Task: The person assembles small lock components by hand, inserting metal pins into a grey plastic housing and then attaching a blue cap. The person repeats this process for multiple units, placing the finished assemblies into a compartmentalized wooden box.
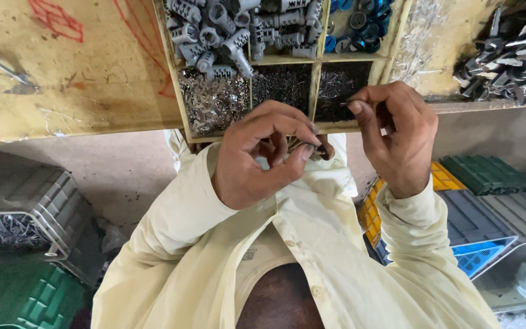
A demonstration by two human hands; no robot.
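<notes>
The small metal part (299,146) sits pinched between the thumb and fingers of your left hand (263,152), held in front of your chest just below the front edge of the wooden tray (181,103). Your right hand (397,137) pinches a thin pin (345,103) between thumb and forefinger, up by the tray's lip; both grips are closed on their pieces. Both pieces are tiny and held only by fingertips, so a slight slip could drop either one, likely down among the plastic crates (488,176) on the floor, where finding it would be hard. The pin is also close over the dark compartment (336,85), so dropped there it would vanish among similar bits. Your left fingers hide most of the part, so lining the two up may be awkward.
</notes>
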